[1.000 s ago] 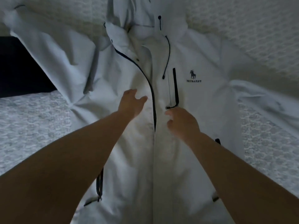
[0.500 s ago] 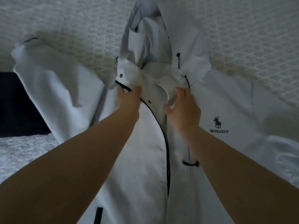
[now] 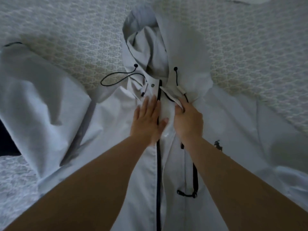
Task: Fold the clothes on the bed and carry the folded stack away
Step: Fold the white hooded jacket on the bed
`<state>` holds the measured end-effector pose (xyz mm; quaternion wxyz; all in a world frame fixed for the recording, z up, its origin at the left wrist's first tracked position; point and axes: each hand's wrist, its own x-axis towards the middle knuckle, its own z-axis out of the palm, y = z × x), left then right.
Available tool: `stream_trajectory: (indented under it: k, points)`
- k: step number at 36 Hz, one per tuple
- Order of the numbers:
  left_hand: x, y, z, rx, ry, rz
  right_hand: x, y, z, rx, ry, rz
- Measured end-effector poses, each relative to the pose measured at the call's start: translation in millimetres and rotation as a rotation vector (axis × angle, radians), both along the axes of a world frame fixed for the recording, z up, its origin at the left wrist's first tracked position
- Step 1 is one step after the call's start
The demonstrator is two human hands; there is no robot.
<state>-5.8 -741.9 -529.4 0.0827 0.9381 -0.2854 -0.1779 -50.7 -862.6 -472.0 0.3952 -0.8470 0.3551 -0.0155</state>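
A white hooded jacket (image 3: 116, 124) with a dark front zip lies face up on the patterned bedspread (image 3: 66, 39), sleeves spread to both sides, hood (image 3: 146, 40) pointing away from me. My left hand (image 3: 147, 121) lies flat with straight fingers on the chest just left of the zip. My right hand (image 3: 187, 120) is right of the zip, its fingers curled round the edge of the collar flap (image 3: 173, 95) below the hood. A small dark logo (image 3: 218, 145) shows on the right chest.
Black drawstrings (image 3: 116, 76) trail from the hood onto the bedspread. A dark gap (image 3: 6, 139) beside the bed shows at the left edge. Something white (image 3: 246, 0) lies at the top edge.
The collar has gone from bunched up to laid flat, with the hood spread out above it. My left hand let go of the collar and now lies flat; the view moved up the jacket.
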Motion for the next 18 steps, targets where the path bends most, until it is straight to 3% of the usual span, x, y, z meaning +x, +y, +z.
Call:
stream_trajectory:
  k: [5, 9, 11, 14, 18]
  points:
    - [13.0, 4.6, 11.4, -0.013, 0.045, -0.026, 4.5, 2.2, 5.4, 0.008, -0.134, -0.119]
    - [15.0, 0.0, 25.3, -0.265, 0.094, 0.108, 7.2, 11.1, 10.2, -0.047, -0.260, -0.150]
    - [15.3, -6.9, 31.0, -0.456, 0.256, 0.278, 6.0, 12.4, 8.9, -0.008, -0.281, -0.115]
    - [19.9, -10.7, 41.1, -0.780, 0.563, 0.685, 1.5, 7.6, 3.1, 0.130, -0.170, 0.062]
    - [15.7, -1.4, 43.2, -0.738, 0.449, 0.675, -7.3, 11.0, -7.6, 0.135, 0.076, 0.455]
